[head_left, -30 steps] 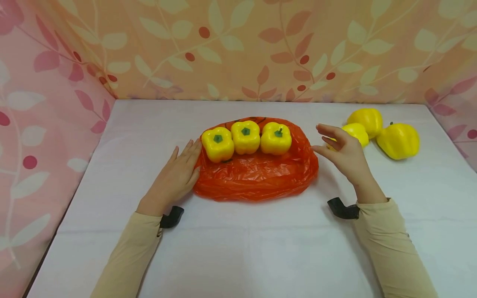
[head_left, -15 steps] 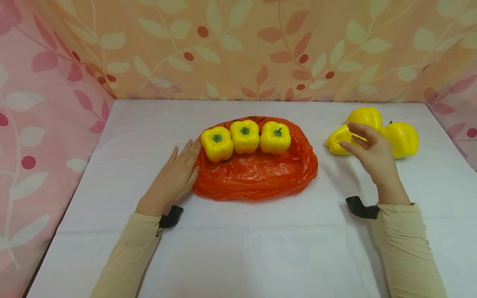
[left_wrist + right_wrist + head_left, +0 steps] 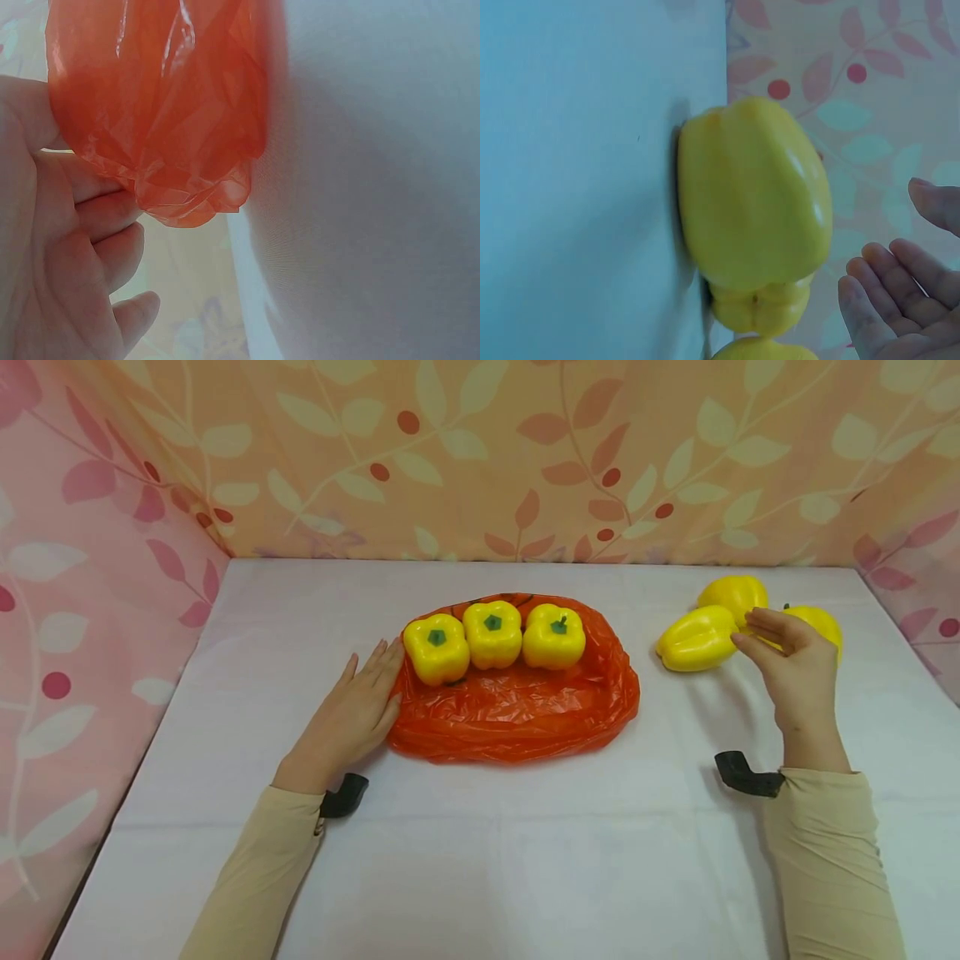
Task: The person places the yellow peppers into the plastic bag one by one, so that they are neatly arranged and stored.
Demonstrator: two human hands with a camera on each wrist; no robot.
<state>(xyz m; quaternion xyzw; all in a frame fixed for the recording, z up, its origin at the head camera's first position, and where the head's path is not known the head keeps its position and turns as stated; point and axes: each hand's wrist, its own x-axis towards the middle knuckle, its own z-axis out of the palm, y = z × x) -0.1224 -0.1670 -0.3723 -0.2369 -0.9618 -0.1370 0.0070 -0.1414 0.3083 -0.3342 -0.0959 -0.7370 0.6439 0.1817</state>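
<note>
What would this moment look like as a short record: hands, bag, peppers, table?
Left hand: touching the left edge of the red bag
Right hand: raised near the loose peppers, holding nothing
Red bag: bearing three yellow peppers, side by side
Loose peppers: three, yellow, grouped right of the bag
Table: white-covered

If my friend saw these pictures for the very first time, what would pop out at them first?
Probably the bright red plastic bag in the middle of the white table, with three yellow peppers lined up on its plastic and the left hand against its left side. Next, maybe, three more yellow peppers bunched at the back right, with the right hand hovering near them.
</note>
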